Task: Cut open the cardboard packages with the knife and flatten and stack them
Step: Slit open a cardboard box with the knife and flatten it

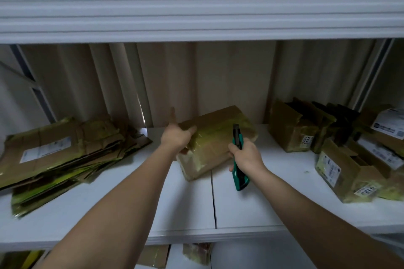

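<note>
On the far left of the white shelf (251, 209) lies my stack of flattened cardboard (59, 155). My left hand (176, 137) rests on the taped package (215, 140) at the shelf's middle — fingers spread, forefinger raised. My right hand (244, 155) has its fingers curled round the green knife (239, 159), just beside the package. Unopened boxes (341, 148) crowd the right.

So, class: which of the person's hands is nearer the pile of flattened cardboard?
Left. The left hand rests on the package in the middle, closer to the flattened pile; the right hand, gripping the knife, is farther away.
</note>
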